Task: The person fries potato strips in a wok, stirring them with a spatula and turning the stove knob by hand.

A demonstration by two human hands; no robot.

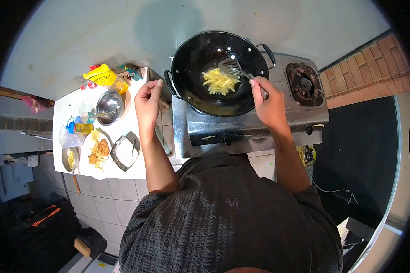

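Right now the slotted turner [233, 68] is in the right hand [270, 103], whose fingers are closed around its handle with the thumb laid along it, at the right side of the black wok [193, 57]. From there the handle slants up and leftward over the wok, so that the slotted head sits by the upper right edge of the potato strips [220, 82], which lie in a loose pile near the middle of the wok. The strips are to the left of the right hand and to the right of the left hand [148, 101], with neither hand touching them. The left hand is just outside the wok's left loop handle [170, 84], fingers curled in and thumb pointing up; whether it grasps anything, I cannot tell. Beneath the wok is the steel gas stove [255, 132], its other burner [302, 84] exposed on the right. Beyond the left hand, a white table [68, 105] holds a metal mixing bowl [108, 103], a yellow packet [101, 75], a black-rimmed square dish [125, 153] with a utensil in it, a plate [87, 148] of browned food and a small pan [65, 158] with pale yellow pieces inside
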